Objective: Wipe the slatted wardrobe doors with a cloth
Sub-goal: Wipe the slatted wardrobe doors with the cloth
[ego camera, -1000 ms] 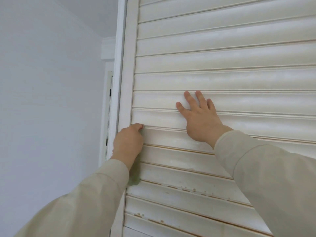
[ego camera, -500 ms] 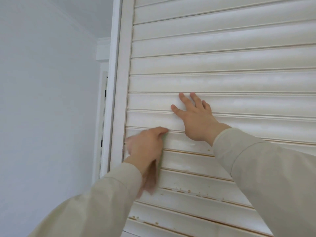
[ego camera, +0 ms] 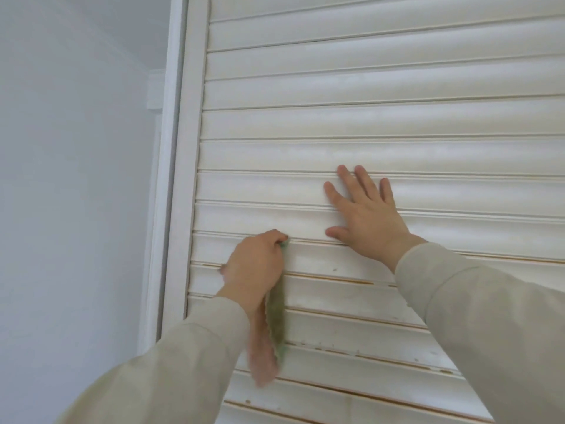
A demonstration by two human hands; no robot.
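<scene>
Your left hand grips the green cloth bunched against a slat's upper edge, its tail hanging below your wrist. Your right hand, just beside and above, lies flat with fingers spread, probably steadying the wardrobe door.

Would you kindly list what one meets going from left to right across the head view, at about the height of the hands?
Plain wall → door frame upright → left hand gripping the cloth → right hand flat on the slats.
</scene>
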